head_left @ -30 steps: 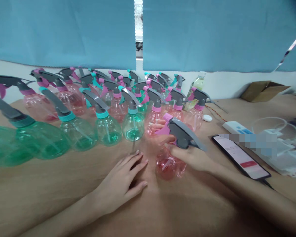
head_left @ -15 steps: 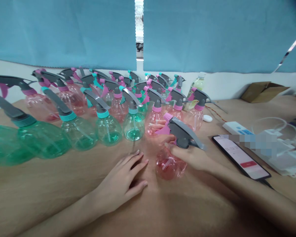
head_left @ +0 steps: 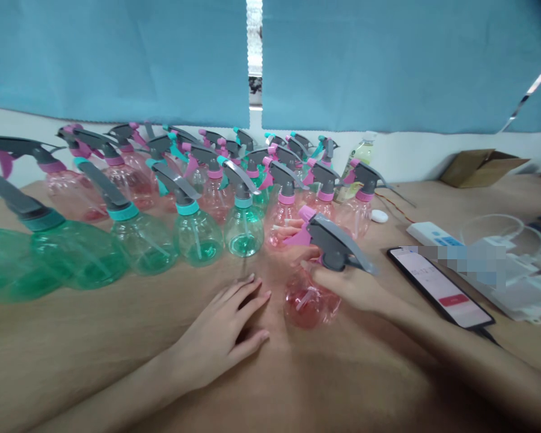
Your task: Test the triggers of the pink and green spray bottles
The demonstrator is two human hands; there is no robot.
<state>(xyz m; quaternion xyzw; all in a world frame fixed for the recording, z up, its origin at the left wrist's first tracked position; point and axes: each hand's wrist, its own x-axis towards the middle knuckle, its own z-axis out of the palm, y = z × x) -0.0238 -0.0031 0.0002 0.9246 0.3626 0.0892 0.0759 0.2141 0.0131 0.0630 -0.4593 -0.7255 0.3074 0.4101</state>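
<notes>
My right hand [head_left: 338, 279] is around the neck of a pink spray bottle [head_left: 305, 304], which stands on the wooden table [head_left: 130, 343]. The thumb crosses the near side of the neck, and some fingers reach out past its left side; the bottle's grey and pink trigger head partly hides them. Red-tinted liquid shows low in this bottle. To its left, my left hand [head_left: 216, 331] rests palm down on the table, fingers spread and holding nothing. Beyond the hands stand a near green spray bottle [head_left: 243, 231] and a pink one [head_left: 282, 210].
Several more green and pink spray bottles stand in rows at the left and back. On the right lie a phone [head_left: 442, 288], a white power strip [head_left: 433, 234] with cables, and a white round object [head_left: 379, 216]. A cardboard box [head_left: 478, 168] sits at the back right.
</notes>
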